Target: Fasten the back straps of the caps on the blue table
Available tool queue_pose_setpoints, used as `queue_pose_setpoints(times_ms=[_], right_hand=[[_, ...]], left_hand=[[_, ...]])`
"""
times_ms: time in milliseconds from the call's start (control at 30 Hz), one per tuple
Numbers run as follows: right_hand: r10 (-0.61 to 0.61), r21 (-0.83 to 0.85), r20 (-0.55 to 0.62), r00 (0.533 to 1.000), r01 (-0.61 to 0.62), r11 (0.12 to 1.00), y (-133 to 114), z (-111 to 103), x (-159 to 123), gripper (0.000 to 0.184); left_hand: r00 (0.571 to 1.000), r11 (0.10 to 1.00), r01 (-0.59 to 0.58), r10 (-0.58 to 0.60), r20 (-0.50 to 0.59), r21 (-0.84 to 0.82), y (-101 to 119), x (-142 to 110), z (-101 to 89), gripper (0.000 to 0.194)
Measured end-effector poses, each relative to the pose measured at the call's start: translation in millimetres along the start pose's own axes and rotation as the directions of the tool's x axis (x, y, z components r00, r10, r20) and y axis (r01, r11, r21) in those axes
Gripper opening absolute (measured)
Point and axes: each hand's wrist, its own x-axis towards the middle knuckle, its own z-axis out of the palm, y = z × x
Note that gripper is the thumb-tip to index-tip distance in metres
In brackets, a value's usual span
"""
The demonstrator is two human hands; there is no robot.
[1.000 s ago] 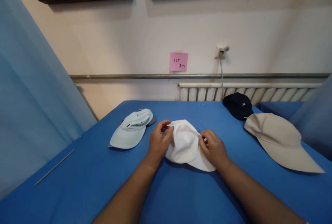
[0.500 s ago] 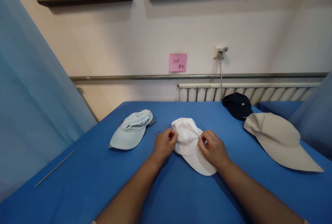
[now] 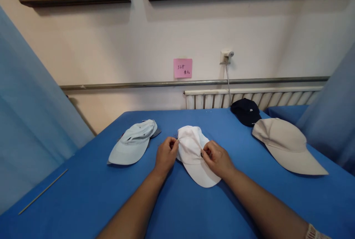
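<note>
A white baseball cap point(image 3: 191, 146) lies in the middle of the blue-covered table point(image 3: 177, 209), its brim toward me and a little to the right. My left hand point(image 3: 165, 157) pinches the left side of the crown between thumb and fingers. On the right side, near where crown and brim meet, my right hand point(image 3: 217, 159) grips the fabric in a pinch. A small dark spot shows by the right fingertips; I cannot tell what it is. Creases run across the crown between the two hands.
A pale blue cap point(image 3: 130, 144) rests on a darker one at left, near a thin stick point(image 3: 43, 191). At right are a beige cap point(image 3: 288, 144) and a navy cap point(image 3: 245, 111). Behind stand a radiator point(image 3: 249, 98) and a wall rail point(image 3: 138, 84). Blue curtains point(image 3: 33, 120) hang at both sides.
The view has shifted slightly, so most things appear further left. Both hands still pinch the white cap; the crown's folds have changed, and a dark spot now shows by the right fingers.
</note>
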Motion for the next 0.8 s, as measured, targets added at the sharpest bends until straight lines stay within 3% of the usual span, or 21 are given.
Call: queue_pose_setpoints(times_ms=[200, 367, 500, 633, 800], right_hand=[[0.036, -0.043, -0.098, 0.995, -0.040, 0.998, 5.3, 2.1, 2.5, 0.011], [0.075, -0.108, -0.278, 0.958, -0.109, 0.988, 21.3, -6.6, 8.1, 0.013], [0.087, -0.158, -0.348, 0.933, -0.150, 0.976, 37.5, -13.0, 12.1, 0.015], [0.109, -0.181, -0.363, 0.926, -0.184, 0.966, 48.4, -9.9, 14.8, 0.017], [0.197, -0.112, -0.246, 0.949, -0.229, 0.967, 56.0, 0.7, 14.5, 0.019]], left_hand=[[1.000, 0.997, 0.001, 0.001, 0.019, -0.079, -0.2, -0.5, 3.2, 0.023], [0.997, 0.990, 0.007, 0.004, 0.074, -0.139, 1.9, -3.5, 6.4, 0.022], [0.988, 0.988, 0.007, 0.016, 0.152, -0.152, 0.2, -7.8, 15.3, 0.020], [0.964, 0.990, -0.009, 0.045, 0.260, -0.139, -0.6, -14.5, 27.9, 0.018], [0.904, 0.989, -0.081, 0.125, 0.410, -0.121, -1.1, -20.7, 38.4, 0.016]])
